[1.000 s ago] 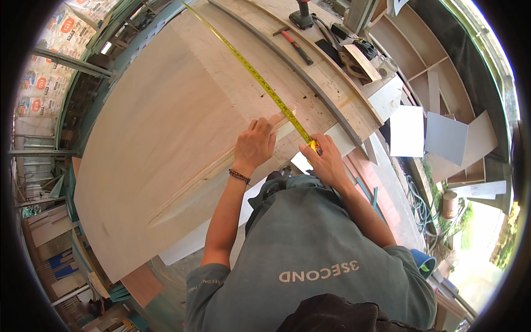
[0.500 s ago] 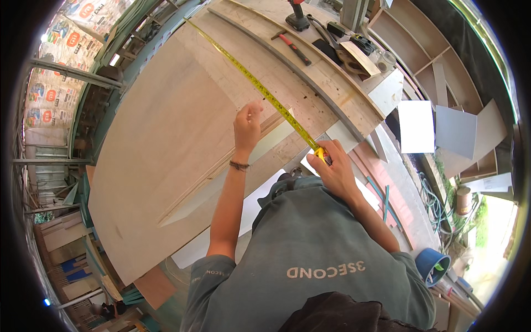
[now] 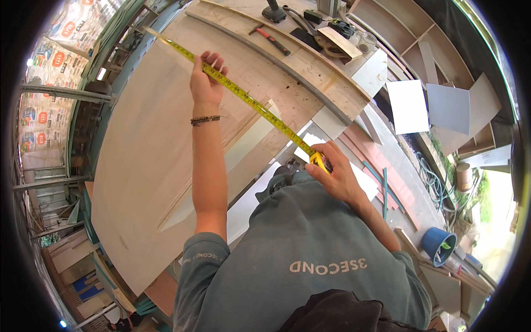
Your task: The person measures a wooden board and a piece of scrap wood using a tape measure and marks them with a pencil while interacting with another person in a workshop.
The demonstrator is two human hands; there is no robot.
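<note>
A big sheet of pale wood (image 3: pixel 149 160) lay flat on the bench and filled most of the view. At the far end of the bench sat a hammer (image 3: pixel 270 40) with a red grip, a dark drill (image 3: pixel 274 10) and a heap of other tools, all well away from the hands. To the right, flat grey and white boards (image 3: pixel 437 105) leaned by some shelves, and a blue bucket (image 3: pixel 438 247) stood on the ground down low. Green hose lay near it. Nothing stood between the hands and the wood; only the person's own grey shirt (image 3: pixel 298 243) covered the near edge of the bench. The tape (image 3: pixel 243 97) was yellow with small dark marks, thin and long. It ran in a straight slanted line over the wood, from the far left down to the near edge by the person's chest. The left hand (image 3: pixel 206 83) was stretched out far over the wood, and its fingers were curled on the tape, pinching it part way along. A dark band was on that wrist. The right hand (image 3: pixel 334 171) was closed around the yellow tape case (image 3: pixel 318 161), close to the body, at the near edge. The fingers hid most of the case.
</note>
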